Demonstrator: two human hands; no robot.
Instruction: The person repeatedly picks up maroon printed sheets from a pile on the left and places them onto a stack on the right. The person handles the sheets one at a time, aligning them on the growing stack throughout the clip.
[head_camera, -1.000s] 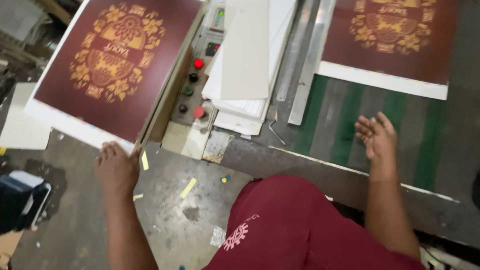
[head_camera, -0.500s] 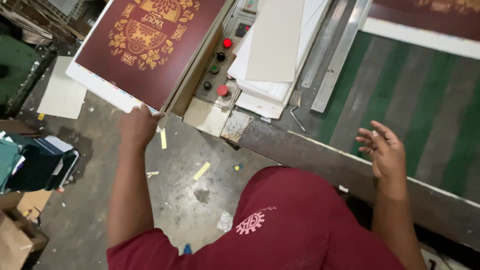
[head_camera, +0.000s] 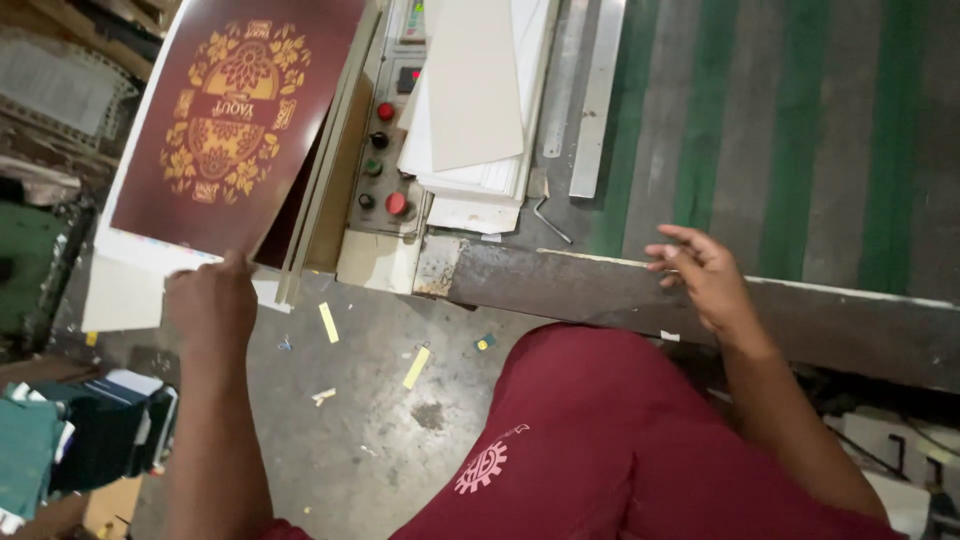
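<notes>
Left hand (head_camera: 212, 305), grip pinching near edge of maroon printed sheet (head_camera: 235, 120) lying far left beside control panel (head_camera: 385, 150); right hand (head_camera: 705, 275), fingers loosely spread and empty, over green-striped bench (head_camera: 800, 150); step judged sheet handling.

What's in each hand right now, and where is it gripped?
The left hand holds the maroon printed sheet by its near edge. The right hand holds nothing; it hovers open over the table edge.
</notes>
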